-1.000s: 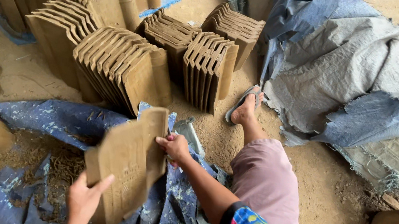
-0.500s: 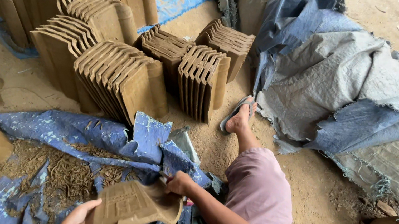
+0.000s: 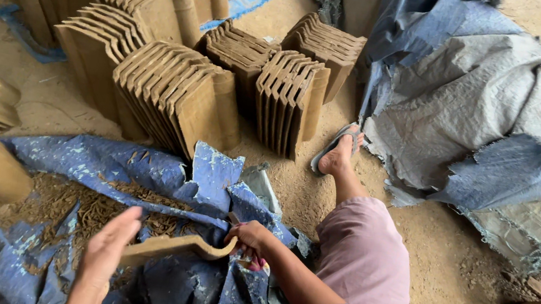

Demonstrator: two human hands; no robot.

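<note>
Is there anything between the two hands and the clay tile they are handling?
Nothing visible. The clay tile lies nearly flat above the blue tarp. The right hand grips its far end, and the left hand rests open against its near end. Both hands touch it directly.

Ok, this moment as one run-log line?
left hand: flat on clay tile | right hand: grips tile's far end | tile: edge-on above blue tarp | stacked tiles behind
</note>
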